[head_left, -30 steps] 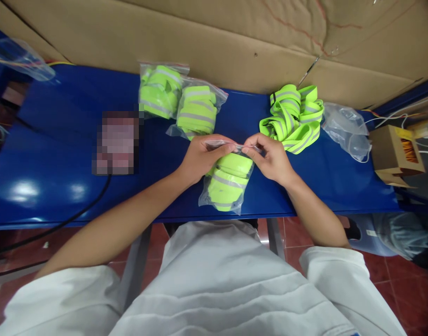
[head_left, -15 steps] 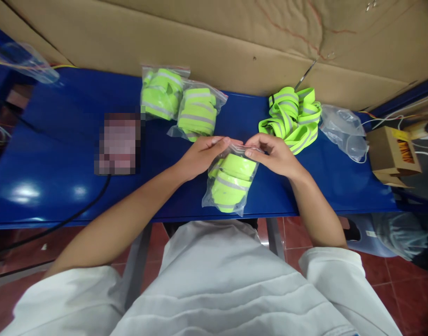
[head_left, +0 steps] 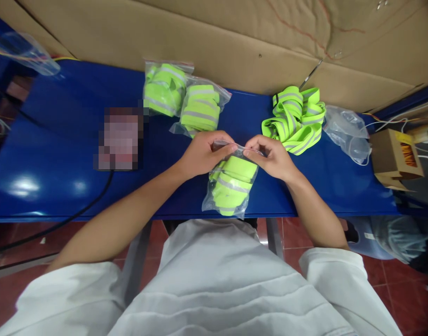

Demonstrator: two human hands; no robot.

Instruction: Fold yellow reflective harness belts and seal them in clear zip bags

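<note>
Between my hands hangs a clear zip bag [head_left: 209,198] with a rolled neon-yellow reflective strap [head_left: 231,184] inside, near the table's front edge. My left hand [head_left: 208,151] pinches the bag's top edge, thumb over the zip strip. On the same edge, my right hand [head_left: 271,156] pinches the other end between thumb and curled fingers. Just behind my left hand lies a filled zip bag [head_left: 201,109], and a second filled bag [head_left: 164,91] rests against it. A loose heap of reflective straps [head_left: 296,119] lies behind my right hand.
The blue table [head_left: 73,196] backs onto a cardboard-covered panel [head_left: 199,37]. Crumpled clear plastic bags [head_left: 348,133] and a small cardboard box [head_left: 394,156] are at the right. A blurred-out object [head_left: 121,137] with a black cable [head_left: 91,200] sits left. A clear plastic cup [head_left: 28,53] lies far left.
My left thumb has moved right along the bag's top edge, closer to my right hand. Both hands still pinch the bag. The view has shifted slightly.
</note>
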